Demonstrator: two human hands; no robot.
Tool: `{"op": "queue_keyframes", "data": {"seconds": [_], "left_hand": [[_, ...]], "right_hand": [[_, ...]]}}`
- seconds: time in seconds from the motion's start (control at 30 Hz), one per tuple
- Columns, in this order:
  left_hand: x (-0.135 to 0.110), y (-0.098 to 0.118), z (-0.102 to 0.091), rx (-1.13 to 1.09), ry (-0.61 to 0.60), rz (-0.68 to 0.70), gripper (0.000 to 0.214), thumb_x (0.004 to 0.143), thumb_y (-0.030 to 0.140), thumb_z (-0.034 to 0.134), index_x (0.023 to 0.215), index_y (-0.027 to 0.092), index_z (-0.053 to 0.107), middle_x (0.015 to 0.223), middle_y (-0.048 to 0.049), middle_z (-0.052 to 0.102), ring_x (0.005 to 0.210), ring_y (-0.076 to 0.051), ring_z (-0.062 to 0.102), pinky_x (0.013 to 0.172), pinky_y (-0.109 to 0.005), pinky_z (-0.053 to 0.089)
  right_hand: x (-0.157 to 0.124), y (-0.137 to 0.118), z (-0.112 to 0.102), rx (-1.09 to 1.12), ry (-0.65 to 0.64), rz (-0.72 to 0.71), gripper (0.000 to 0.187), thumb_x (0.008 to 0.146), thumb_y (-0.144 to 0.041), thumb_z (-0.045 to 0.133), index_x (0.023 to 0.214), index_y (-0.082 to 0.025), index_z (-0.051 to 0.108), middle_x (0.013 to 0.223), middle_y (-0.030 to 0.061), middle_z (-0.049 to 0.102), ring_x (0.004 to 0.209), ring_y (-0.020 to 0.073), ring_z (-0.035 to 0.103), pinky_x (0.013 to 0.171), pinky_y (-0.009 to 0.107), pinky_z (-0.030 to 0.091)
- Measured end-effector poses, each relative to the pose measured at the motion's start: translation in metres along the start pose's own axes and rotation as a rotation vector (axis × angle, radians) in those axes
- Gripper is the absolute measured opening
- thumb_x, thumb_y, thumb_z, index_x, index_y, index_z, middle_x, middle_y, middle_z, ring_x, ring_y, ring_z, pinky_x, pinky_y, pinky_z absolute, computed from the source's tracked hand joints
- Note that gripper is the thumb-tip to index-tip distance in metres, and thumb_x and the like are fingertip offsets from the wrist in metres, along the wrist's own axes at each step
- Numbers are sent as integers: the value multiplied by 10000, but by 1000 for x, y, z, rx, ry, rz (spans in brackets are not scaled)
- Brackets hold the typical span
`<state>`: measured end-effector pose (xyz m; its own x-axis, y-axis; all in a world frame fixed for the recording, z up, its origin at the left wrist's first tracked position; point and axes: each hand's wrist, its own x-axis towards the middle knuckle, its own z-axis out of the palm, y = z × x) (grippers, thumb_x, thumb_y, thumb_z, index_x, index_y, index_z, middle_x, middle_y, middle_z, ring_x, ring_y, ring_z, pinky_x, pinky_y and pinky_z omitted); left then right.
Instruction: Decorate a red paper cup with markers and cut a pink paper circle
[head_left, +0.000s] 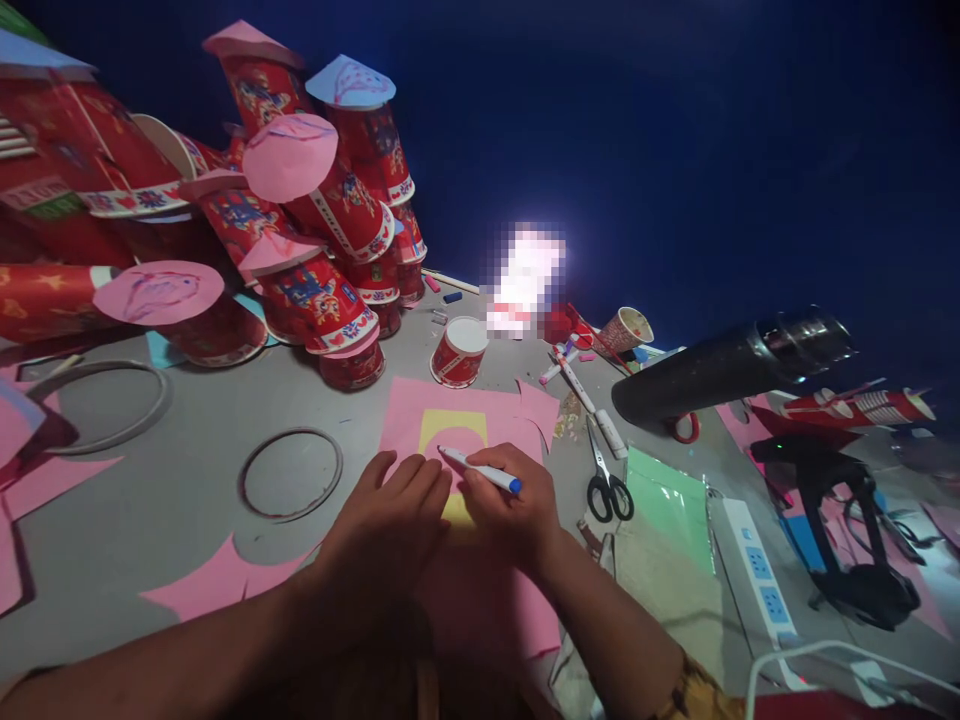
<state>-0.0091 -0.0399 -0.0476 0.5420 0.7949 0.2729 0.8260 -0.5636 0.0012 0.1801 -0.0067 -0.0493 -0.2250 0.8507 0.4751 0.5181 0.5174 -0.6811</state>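
Note:
My right hand [517,500] grips a white marker pen [491,473] with a blue end, its tip at a pink round piece of paper [466,440]. That round piece lies on a yellow sheet [433,425], which rests on a larger pink sheet [397,400]. Fingers flat and stretched forward, my left hand [401,505] presses on the papers at the left of the pen. It holds nothing that I can see. Part of the round piece is hidden under my hands. Just beyond the papers stands a red paper cup [457,358] with its white face up.
Stacked red paper cups [330,295] with pink and blue paper tops crowd the left back. A grey ring [291,475] and pink scraps [225,580] lie at left. To the right are scissors [609,495], a black cylinder [705,375], a green packet [667,500] and a power strip [756,560].

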Motion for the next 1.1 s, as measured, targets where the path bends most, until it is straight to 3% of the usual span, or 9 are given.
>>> {"op": "queue_keyframes", "data": {"seconds": [0.43, 0.63, 0.8, 1.1], "left_hand": [[-4, 2, 0, 75, -74, 31, 305, 881, 36, 609, 1137, 110, 756, 976, -104, 712, 951, -296, 638, 958, -513, 480], [-5, 3, 2, 11, -40, 10, 258, 909, 77, 609, 1113, 109, 763, 990, -114, 719, 960, -304, 634, 953, -519, 478], [-6, 4, 2, -5, -36, -17, 247, 937, 137, 630, 1149, 115, 754, 1029, -122, 726, 981, -307, 626, 987, -535, 458], [-4, 1, 0, -30, -11, -13, 195, 901, 140, 678, 1084, 130, 745, 990, -97, 725, 952, -294, 636, 950, -499, 446]], "right_hand": [[2, -2, 2, 16, -50, -63, 144, 1016, -234, 662, 948, -206, 786, 842, 59, 829, 767, 194, 778, 748, 291, 626], [4, -1, 1, 0, -89, -62, 149, 1016, -225, 647, 974, -213, 790, 867, 66, 836, 791, 199, 784, 775, 303, 637], [4, 0, -1, -9, -50, -43, 134, 1005, -231, 655, 984, -208, 786, 878, 68, 832, 796, 196, 785, 775, 294, 635], [3, -3, 0, -33, -73, -79, 184, 1043, -286, 638, 970, -218, 792, 863, 59, 836, 785, 190, 783, 765, 294, 638]]}}
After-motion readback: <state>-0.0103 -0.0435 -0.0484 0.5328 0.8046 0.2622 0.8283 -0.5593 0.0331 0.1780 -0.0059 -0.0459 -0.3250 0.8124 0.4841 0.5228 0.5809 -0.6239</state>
